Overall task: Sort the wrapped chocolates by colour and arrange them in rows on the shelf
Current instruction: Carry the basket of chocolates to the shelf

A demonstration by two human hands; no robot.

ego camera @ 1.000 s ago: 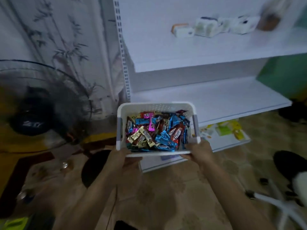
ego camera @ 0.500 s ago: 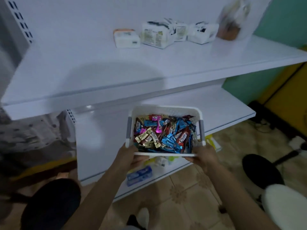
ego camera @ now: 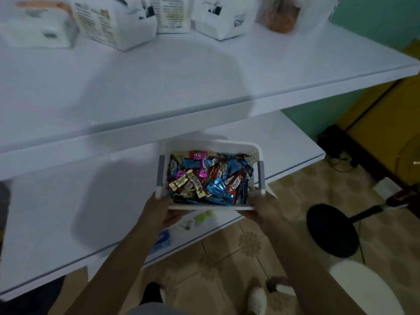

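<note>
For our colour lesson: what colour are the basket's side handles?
Grey handles on a white basket; the head view shows them best.

I log: upper shelf [ego camera: 204,87] front open to reach; boxes [ego camera: 118,21], jar [ego camera: 281,14] block its back. Lower shelf [ego camera: 68,212] left open; basket [ego camera: 211,145] hangs over right.

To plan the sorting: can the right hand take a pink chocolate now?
Probably not yet: both the right hand and the left hand grip the basket at its near corners. A pink chocolate lies uncovered on top, but the hand must let go first.
</note>
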